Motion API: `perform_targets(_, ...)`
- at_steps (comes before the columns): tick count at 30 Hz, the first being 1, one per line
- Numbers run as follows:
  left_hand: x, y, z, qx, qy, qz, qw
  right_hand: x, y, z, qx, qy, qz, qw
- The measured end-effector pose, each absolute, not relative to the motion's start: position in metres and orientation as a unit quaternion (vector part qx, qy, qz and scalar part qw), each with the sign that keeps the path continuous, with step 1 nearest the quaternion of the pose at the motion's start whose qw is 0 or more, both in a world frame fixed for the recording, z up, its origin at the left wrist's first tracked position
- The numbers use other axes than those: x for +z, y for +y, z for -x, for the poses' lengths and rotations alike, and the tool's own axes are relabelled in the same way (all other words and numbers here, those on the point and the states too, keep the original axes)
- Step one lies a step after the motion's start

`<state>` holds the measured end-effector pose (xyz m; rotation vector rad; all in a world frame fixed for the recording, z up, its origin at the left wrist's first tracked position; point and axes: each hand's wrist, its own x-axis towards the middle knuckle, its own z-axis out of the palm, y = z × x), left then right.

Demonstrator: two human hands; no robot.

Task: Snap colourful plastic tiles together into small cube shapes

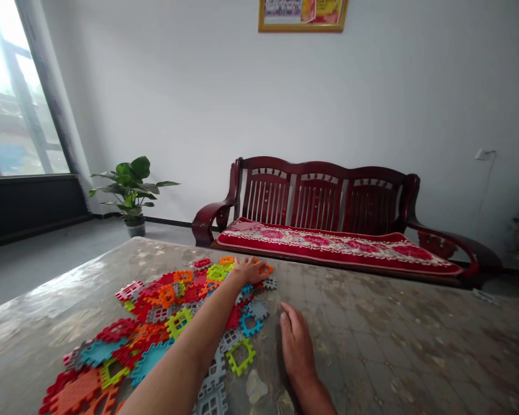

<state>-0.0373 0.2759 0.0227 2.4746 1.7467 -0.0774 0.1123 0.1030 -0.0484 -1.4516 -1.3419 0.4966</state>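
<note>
A spread of flat, colourful interlocking plastic tiles (164, 323) lies across the left half of the table (393, 334). My left hand (249, 270) reaches to the far end of the pile, fingers stretched flat over an orange tile (266, 268) and beside a grey one (269, 282). My right hand (294, 341) rests palm down on the bare tabletop, fingers together and extended, just right of a green frame tile (241, 356) and a blue gear-edged tile (251, 326). Neither hand lifts anything.
A dark red wooden bench (328, 202) with a red floral cushion stands behind the table. A potted plant (132, 190) sits on the floor at the left near a large window (8, 104). A framed picture (303, 14) hangs on the white wall.
</note>
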Motion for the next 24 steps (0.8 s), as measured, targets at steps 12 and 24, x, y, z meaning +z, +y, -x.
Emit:
perform_targets(12, 0.042, 0.231, 0.068, -0.051, 0.572, -0.817, 0.050, -0.043, 0.101, -0.112, 0.180, -0.601, 0.600, 0.496)
perform_targets(24, 0.051, 0.284, 0.092, -0.027, 0.630, -0.776, 0.013, -0.046, 0.102, -0.114, 0.192, -0.590, 0.603, 0.501)
